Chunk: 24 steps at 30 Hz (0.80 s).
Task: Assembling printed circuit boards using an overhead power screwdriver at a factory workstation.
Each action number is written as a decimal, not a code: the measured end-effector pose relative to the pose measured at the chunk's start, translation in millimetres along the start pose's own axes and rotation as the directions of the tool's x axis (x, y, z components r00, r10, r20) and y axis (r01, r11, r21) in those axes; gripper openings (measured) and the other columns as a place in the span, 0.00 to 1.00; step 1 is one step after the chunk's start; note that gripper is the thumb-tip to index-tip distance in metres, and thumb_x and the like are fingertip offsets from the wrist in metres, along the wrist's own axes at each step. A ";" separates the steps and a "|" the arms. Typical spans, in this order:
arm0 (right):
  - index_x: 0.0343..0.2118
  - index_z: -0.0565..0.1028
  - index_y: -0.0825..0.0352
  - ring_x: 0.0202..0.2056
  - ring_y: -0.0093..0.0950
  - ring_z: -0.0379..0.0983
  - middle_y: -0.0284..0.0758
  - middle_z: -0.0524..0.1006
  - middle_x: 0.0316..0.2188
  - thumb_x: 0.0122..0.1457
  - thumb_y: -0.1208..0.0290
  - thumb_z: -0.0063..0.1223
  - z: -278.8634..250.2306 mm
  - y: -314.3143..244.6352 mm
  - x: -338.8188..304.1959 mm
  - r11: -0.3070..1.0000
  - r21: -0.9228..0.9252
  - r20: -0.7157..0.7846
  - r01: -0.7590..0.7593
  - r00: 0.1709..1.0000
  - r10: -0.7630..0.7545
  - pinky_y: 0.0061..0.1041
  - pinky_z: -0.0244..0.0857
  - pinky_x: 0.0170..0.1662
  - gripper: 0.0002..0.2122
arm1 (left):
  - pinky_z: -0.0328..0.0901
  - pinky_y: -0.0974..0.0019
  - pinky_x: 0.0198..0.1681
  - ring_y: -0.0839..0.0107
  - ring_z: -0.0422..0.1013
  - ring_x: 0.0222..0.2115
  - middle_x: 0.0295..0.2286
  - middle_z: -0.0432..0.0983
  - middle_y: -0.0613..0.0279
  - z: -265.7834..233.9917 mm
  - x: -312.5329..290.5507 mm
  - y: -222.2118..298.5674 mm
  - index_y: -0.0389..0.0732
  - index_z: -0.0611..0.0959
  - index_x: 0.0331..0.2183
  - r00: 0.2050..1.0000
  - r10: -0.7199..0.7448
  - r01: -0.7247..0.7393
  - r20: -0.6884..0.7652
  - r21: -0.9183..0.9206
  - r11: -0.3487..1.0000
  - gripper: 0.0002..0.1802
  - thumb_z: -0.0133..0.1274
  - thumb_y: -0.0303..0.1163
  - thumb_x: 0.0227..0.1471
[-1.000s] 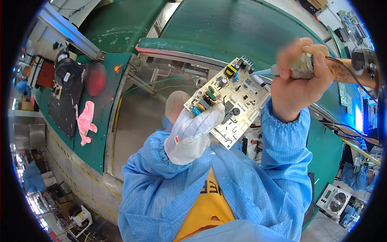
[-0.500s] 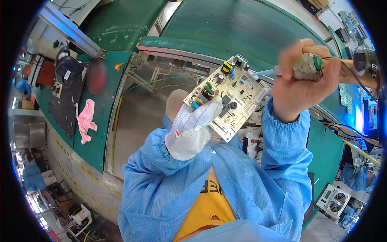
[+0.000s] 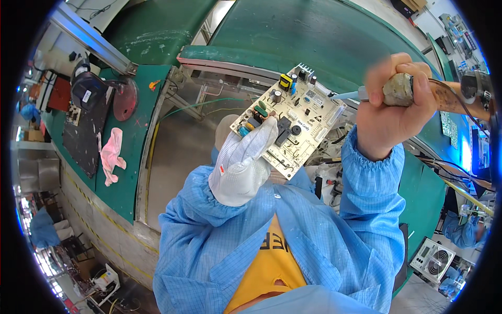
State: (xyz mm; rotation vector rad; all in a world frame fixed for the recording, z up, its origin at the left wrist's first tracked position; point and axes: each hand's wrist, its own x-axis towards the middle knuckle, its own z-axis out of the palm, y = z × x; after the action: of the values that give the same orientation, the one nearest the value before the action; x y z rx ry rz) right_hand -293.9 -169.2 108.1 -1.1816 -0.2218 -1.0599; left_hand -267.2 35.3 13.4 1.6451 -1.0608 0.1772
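In my gloved left hand (image 3: 243, 162) is a pale circuit board (image 3: 300, 144), gripped by its lower left part with the thumb over the face. The board lies tilted and carries a yellow transformer (image 3: 285, 82), black parts and connectors. My bare right hand (image 3: 395, 112) is wrapped round a tool with a pale blue tapered nozzle (image 3: 348, 95), a rough wrapped lump (image 3: 399, 90) and a brown barrel (image 3: 447, 98). The nozzle tip points left at the board's upper right edge; whether it touches I cannot tell.
A green conveyor belt (image 3: 298, 31) runs behind the board. On the green side bench (image 3: 128, 188) at left lie a pink glove (image 3: 112, 157), a dark red round object (image 3: 125, 99) and a black device (image 3: 86, 91). A white fan unit (image 3: 433, 261) stands at lower right.
My left hand and the board have shifted slightly left and up. The right hand and its tool have tilted a little, the nozzle staying by the board's right edge.
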 end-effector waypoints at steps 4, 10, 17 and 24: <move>0.25 0.68 0.65 0.10 0.21 0.56 0.39 0.68 0.19 0.55 0.62 0.39 -1.1 0.2 2.1 0.998 -0.053 -0.032 0.029 0.999 -0.030 0.17 0.48 0.13 0.12 | 0.69 0.65 0.42 0.58 0.72 0.38 0.39 0.73 0.48 -3.6 3.1 3.1 0.27 0.70 0.46 0.992 0.123 -0.118 -0.014 0.195 0.974 0.30 0.60 0.19 0.37; 0.25 0.68 0.66 0.09 0.22 0.55 0.41 0.69 0.19 0.57 0.60 0.34 -4.3 2.8 4.4 0.993 -0.087 -0.018 0.086 0.996 -0.088 0.17 0.48 0.11 0.15 | 0.68 0.62 0.42 0.57 0.72 0.38 0.38 0.74 0.48 -1.7 -4.6 -1.8 0.26 0.71 0.45 1.000 -0.007 0.006 0.017 0.060 0.998 0.31 0.61 0.22 0.36; 0.28 0.70 0.68 0.13 0.23 0.58 0.44 0.69 0.22 0.57 0.51 0.32 -18.4 2.2 13.1 1.000 0.018 0.003 0.017 1.000 -0.017 0.17 0.51 0.13 0.22 | 0.68 0.64 0.43 0.60 0.72 0.40 0.36 0.74 0.52 -8.0 7.0 -11.0 0.33 0.74 0.42 0.993 0.111 -0.116 0.049 0.135 0.984 0.24 0.59 0.21 0.39; 0.36 0.72 0.72 0.27 0.27 0.62 0.42 0.66 0.28 0.49 0.37 0.36 -49.8 -16.6 15.5 0.984 0.174 0.095 -0.049 0.995 0.033 0.18 0.52 0.19 0.34 | 0.66 0.67 0.47 0.65 0.70 0.43 0.43 0.72 0.52 -28.3 37.4 -65.3 0.30 0.69 0.48 0.883 -0.433 0.411 0.178 -0.739 0.534 0.22 0.49 0.24 0.50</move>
State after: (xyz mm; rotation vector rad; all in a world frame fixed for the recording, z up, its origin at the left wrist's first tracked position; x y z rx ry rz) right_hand -316.6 -219.0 107.9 -1.0717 -0.3544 -0.9317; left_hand -187.9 37.6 0.4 1.0399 -0.5343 -0.5289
